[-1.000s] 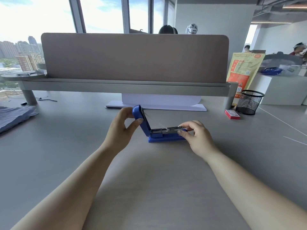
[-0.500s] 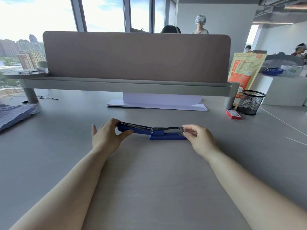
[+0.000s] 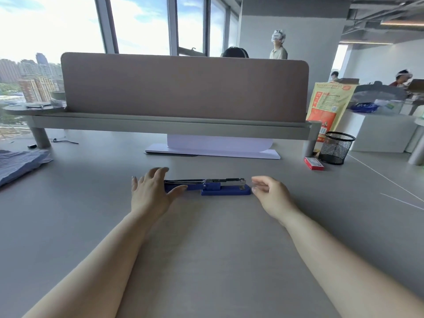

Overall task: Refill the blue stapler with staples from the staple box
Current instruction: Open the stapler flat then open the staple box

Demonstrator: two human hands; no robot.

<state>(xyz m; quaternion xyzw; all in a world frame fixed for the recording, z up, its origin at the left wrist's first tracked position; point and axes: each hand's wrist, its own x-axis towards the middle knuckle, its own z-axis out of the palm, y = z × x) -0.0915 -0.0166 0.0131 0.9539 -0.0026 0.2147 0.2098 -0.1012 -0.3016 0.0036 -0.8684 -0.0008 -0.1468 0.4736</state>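
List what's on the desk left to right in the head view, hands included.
Blue cloth → left hand → blue stapler, opened flat → right hand → red staple box → black mesh pen cup.

A wide grey table (image 3: 206, 260) fills the lower view. The blue stapler (image 3: 226, 188) is laid on it near the middle, folded fully open, its lid flat to the left and its metal magazine exposed. A small red staple box (image 3: 314, 163) is placed well to the right, just beside a black mesh pen cup (image 3: 336, 147). A white sheet stack (image 3: 213, 153) is set behind the stapler, under a raised grey shelf (image 3: 172, 127) whose legs are stood on the table. Crumpled blue-grey cloth (image 3: 20, 162) is spread at the far left edge, with a black cable (image 3: 64, 141) seen near the shelf's left leg.
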